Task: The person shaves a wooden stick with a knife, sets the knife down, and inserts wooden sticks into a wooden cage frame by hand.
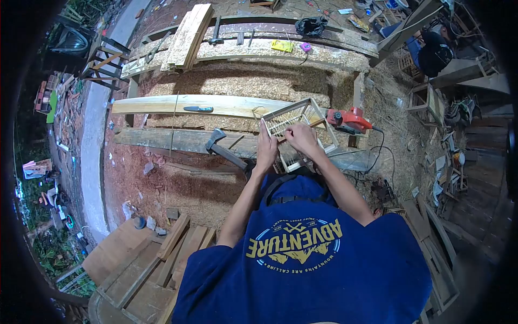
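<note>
A small wooden cage [292, 112] with a square frame and thin slats rests tilted at my lap, against the bench. My left hand [266, 147] grips its near left side, fingers along the frame. My right hand [302, 139] is closed over the slats inside the frame; whatever its fingers pinch is too small to make out. Just right of the cage lies a red electric planer [350, 120] with a black cord. To the left, a hammer-like tool [225, 149] with a dark head leans on the bench plank [162, 138].
A dark-handled knife [198, 109] lies on a pale plank [145, 103]. The far bench holds stacked boards [189, 35], a yellow object [282, 45], a pink tape measure [306, 47] and a black bag [311, 25]. Another person [435, 54] is at the upper right. Shavings cover the ground.
</note>
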{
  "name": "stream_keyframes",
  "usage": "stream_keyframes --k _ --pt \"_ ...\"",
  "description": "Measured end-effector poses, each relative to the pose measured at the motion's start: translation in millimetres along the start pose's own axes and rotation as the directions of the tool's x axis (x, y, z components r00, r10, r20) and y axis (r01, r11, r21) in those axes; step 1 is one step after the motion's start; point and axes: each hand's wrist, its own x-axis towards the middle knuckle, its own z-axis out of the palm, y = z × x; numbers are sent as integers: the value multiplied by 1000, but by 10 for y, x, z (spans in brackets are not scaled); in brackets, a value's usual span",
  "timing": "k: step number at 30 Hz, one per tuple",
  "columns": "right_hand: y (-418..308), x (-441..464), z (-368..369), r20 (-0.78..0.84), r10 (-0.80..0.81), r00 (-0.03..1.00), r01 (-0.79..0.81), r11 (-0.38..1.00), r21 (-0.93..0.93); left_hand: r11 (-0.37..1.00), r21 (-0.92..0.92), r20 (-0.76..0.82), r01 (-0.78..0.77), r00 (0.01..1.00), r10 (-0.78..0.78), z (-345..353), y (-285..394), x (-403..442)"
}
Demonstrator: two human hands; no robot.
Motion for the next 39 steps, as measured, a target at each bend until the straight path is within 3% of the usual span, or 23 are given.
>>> stream_keyframes --k 2,5,8,12,15,21,24,28,31,34,38,39 --pt "64 39 77 3 -14 1000 14 1000 -9 1000 -2 -35 0 999 0 26 -78 -17" --pt "97 65 119 -11 -40 999 40 999 -22 915 -355 -11 193 978 -210 16 -115 -56" --pt "-6 13 41 20 -20 1000 21 999 -28 780 -549 30 300 940 -340 -52 -51 -113" --pt "-17 27 73 32 -27 999 28 999 -33 788 -537 -4 301 933 -359 -117 21 -147" --pt "12 61 67 93 -39 995 45 996 -72 720 -570 108 396 905 -412 -166 13 -153" --pt "-33 139 -25 226 45 973 -23 995 -100 689 -595 56 413 877 -477 -118 -41 -260" --pt "-44 173 -65 225 50 973 -31 996 -86 487 -703 282 518 832 -478 -173 -234 -301" --pt "33 228 -16 201 23 979 -4 996 -94 718 -581 207 382 923 -323 -154 -367 -333" --pt "68 256 -11 204 18 979 -3 997 -76 757 -600 145 259 966 -215 -117 -392 -305" --pt "89 271 -24 195 8 981 1 999 -45 934 -263 159 240 966 -204 -232 -210 -258" --pt "128 298 3 161 3 987 11 997 -82 971 -183 140 151 982 -127 -245 -51 -261" --pt "125 298 4 150 -2 989 15 997 -81 993 -88 97 76 993 -67 -214 -91 -257"
